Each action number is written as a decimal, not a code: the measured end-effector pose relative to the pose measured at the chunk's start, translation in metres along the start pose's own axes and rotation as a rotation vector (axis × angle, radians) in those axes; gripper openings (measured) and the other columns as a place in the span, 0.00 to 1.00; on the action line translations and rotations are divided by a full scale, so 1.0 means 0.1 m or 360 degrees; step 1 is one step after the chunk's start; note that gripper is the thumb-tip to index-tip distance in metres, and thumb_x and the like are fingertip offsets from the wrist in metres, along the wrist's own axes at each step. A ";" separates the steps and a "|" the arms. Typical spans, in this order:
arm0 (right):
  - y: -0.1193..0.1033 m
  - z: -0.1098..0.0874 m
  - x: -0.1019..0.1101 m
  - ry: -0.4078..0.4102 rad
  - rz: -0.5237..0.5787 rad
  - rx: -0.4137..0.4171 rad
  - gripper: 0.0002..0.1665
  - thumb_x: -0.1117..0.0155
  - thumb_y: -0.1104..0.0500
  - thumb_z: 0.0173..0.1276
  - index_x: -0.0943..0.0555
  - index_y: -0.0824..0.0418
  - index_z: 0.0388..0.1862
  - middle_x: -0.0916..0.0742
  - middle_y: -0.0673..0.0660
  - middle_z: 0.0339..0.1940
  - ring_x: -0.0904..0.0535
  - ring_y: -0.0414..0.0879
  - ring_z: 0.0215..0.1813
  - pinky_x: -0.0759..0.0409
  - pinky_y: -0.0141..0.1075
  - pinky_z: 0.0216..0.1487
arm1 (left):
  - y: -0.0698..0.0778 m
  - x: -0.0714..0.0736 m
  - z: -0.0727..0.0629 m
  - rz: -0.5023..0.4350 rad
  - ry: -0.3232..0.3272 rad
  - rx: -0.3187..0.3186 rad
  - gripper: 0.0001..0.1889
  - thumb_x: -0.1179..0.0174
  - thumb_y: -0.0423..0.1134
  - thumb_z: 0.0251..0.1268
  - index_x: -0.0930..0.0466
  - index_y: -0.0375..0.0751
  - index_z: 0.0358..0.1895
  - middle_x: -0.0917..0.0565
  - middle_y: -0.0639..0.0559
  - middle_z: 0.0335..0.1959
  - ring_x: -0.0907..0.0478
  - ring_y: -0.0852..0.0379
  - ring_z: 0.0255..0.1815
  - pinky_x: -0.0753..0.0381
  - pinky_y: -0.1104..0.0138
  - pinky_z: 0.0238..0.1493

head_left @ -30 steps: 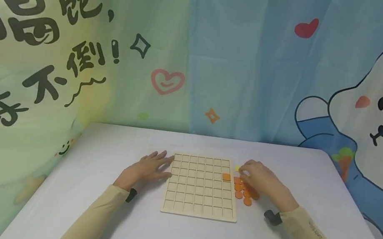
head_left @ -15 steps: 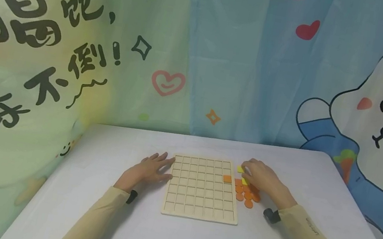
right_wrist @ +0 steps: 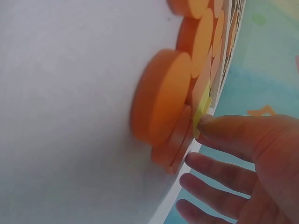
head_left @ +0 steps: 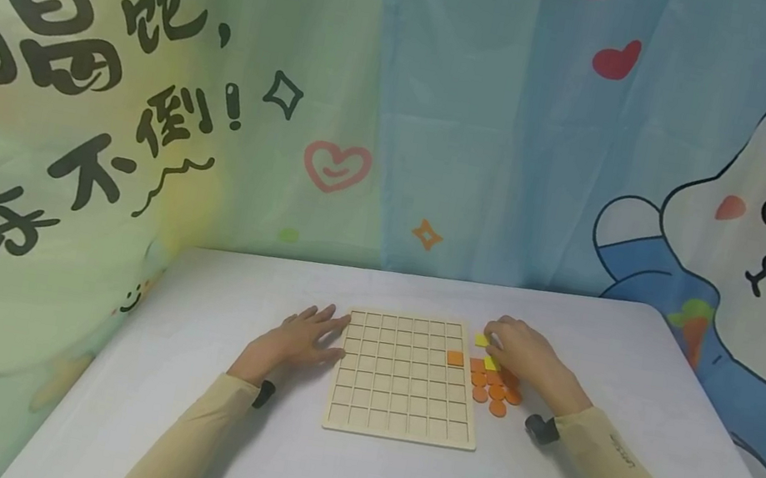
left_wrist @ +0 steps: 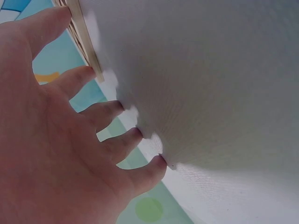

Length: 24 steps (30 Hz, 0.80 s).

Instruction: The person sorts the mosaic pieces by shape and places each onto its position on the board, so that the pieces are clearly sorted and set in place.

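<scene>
A pale wooden grid board point(head_left: 398, 377) lies on the table with one orange square tile point(head_left: 455, 358) in a cell near its right side. My left hand point(head_left: 301, 341) is spread at the board's left edge; in the left wrist view the thumb point(left_wrist: 58, 18) and index finger touch the rim. To the right of the board, my right hand point(head_left: 530, 357) is over the loose pieces. Its thumb and index finger pinch a yellow tile point(right_wrist: 202, 109) above orange pieces, the index partly hidden behind the thumb. Another yellow piece point(head_left: 482, 340) shows by the fingertips.
Several orange discs point(head_left: 496, 393) and an orange square piece point(head_left: 478, 365) lie close together along the board's right edge. The white table point(head_left: 241, 452) ends at a printed curtain point(head_left: 449, 115) behind.
A second yellow piece came into sight under my right hand, which shifted very slightly. My left hand and the board keep their places; the whole view moved a little.
</scene>
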State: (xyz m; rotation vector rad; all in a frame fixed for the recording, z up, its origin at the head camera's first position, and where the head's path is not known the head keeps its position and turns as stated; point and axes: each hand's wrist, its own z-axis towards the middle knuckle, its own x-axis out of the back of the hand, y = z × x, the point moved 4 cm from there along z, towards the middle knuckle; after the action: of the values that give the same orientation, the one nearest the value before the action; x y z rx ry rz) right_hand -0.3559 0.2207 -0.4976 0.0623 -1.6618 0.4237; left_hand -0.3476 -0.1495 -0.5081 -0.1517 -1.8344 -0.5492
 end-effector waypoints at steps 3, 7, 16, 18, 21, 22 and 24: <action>-0.01 0.00 0.01 0.0010 -0.0005 0.0008 0.16 0.34 0.59 0.70 0.17 0.64 0.53 0.15 0.62 0.51 0.20 0.53 0.49 0.20 0.55 0.60 | 0.00 0.00 0.00 0.0000 -0.0001 0.0003 0.37 0.49 0.63 0.73 0.46 0.57 0.81 0.49 0.43 0.83 0.53 0.33 0.82 0.50 0.37 0.78; -0.02 0.00 0.03 0.0013 -0.0001 0.0013 0.15 0.34 0.58 0.70 0.17 0.64 0.52 0.15 0.62 0.50 0.20 0.52 0.48 0.19 0.54 0.60 | 0.00 0.01 0.00 0.0003 -0.0002 0.0015 0.38 0.49 0.64 0.73 0.47 0.58 0.81 0.49 0.44 0.83 0.54 0.33 0.82 0.51 0.37 0.78; -0.05 -0.03 0.06 -0.0002 -0.0004 0.0009 0.16 0.35 0.57 0.71 0.17 0.63 0.54 0.15 0.61 0.51 0.21 0.52 0.48 0.19 0.55 0.60 | 0.00 0.01 0.00 -0.0007 0.0001 0.0011 0.38 0.50 0.64 0.73 0.47 0.58 0.81 0.49 0.44 0.83 0.54 0.33 0.82 0.51 0.37 0.78; -0.06 -0.03 0.07 -0.0008 0.0001 0.0008 0.17 0.35 0.57 0.71 0.18 0.63 0.54 0.15 0.61 0.52 0.21 0.51 0.48 0.19 0.54 0.60 | -0.01 0.00 0.00 -0.0010 0.0003 0.0013 0.38 0.50 0.64 0.73 0.47 0.58 0.81 0.49 0.44 0.83 0.54 0.34 0.82 0.51 0.37 0.78; -0.07 -0.03 0.08 -0.0019 0.0010 -0.0002 0.17 0.35 0.57 0.71 0.18 0.63 0.55 0.16 0.61 0.53 0.22 0.51 0.47 0.19 0.54 0.60 | -0.01 0.00 0.01 -0.0017 0.0003 0.0017 0.38 0.49 0.64 0.73 0.47 0.58 0.81 0.49 0.44 0.83 0.54 0.33 0.82 0.51 0.37 0.78; -0.08 -0.03 0.08 -0.0021 0.0011 -0.0002 0.17 0.35 0.57 0.71 0.18 0.63 0.55 0.16 0.61 0.53 0.22 0.50 0.46 0.19 0.53 0.60 | -0.01 0.00 0.01 -0.0013 0.0002 0.0020 0.38 0.49 0.64 0.73 0.47 0.58 0.81 0.49 0.44 0.83 0.54 0.33 0.82 0.51 0.37 0.78; -0.10 -0.03 0.09 -0.0023 0.0010 -0.0003 0.17 0.35 0.57 0.71 0.18 0.62 0.56 0.15 0.61 0.53 0.23 0.50 0.45 0.18 0.53 0.59 | -0.01 0.00 0.01 -0.0009 -0.0004 0.0023 0.38 0.49 0.65 0.73 0.47 0.59 0.81 0.49 0.44 0.83 0.54 0.33 0.83 0.51 0.37 0.79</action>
State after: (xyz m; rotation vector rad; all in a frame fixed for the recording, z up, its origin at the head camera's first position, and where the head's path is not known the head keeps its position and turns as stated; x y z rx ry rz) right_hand -0.3517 0.2138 -0.4867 0.0592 -1.6770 0.4276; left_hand -0.3488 -0.1502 -0.5086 -0.1377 -1.8412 -0.5397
